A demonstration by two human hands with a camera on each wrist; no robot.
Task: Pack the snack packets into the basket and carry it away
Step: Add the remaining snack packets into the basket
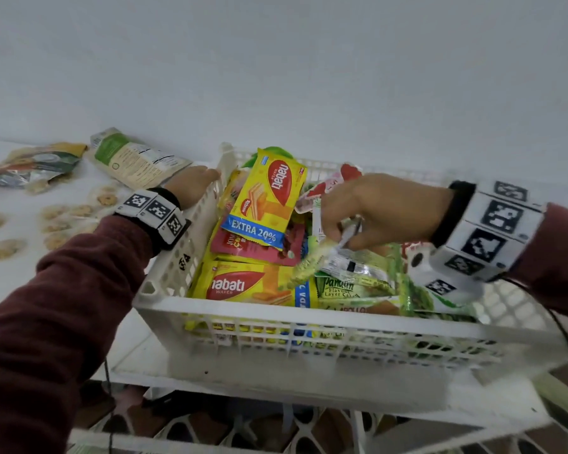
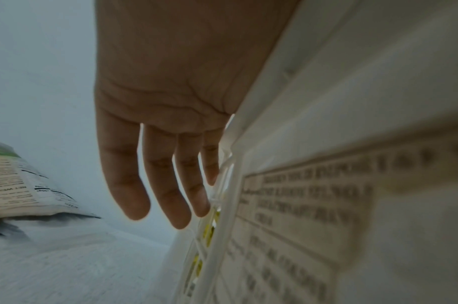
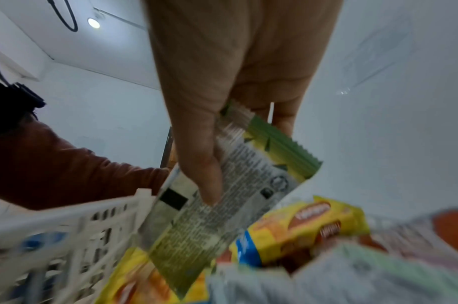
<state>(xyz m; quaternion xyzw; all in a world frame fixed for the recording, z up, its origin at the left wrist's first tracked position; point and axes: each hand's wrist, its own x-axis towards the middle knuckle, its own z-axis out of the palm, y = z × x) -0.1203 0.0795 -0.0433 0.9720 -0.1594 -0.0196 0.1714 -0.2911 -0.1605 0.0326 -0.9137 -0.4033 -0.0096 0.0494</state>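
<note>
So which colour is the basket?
White basket, clearest in the head view.

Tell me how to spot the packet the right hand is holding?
Find the white basket full of snacks. Above its middle, the right hand pinches a green packet by one end. Unlike its neighbours lying flat, it hangs tilted, showing its silvery printed back.

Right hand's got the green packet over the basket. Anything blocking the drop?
Nothing visible blocks it. The right hand pinches the green packet directly above the open basket. It would land on packets already inside, like the yellow wafer packet. The left hand rests on the left rim.
</note>
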